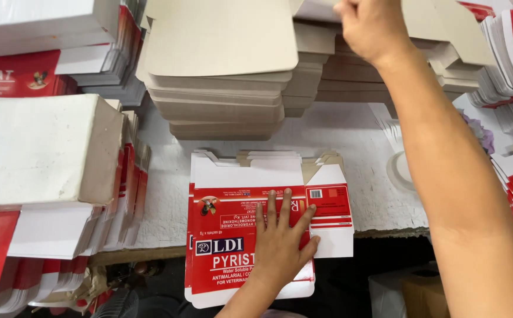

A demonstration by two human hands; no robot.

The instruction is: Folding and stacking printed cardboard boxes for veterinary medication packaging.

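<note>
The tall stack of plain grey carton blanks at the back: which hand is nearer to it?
Right. The right hand reaches the top of the grey stack at the back, while the left hand lies flat on the red-and-white flattened cartons at the table's near edge.

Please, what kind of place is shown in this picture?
Probably a packaging or box-making workshop. Tall stacks of flat grey carton blanks and piles of red-and-white printed cartons crowd the worktable, and the left hand presses a small stack of unfolded cartons.
</note>
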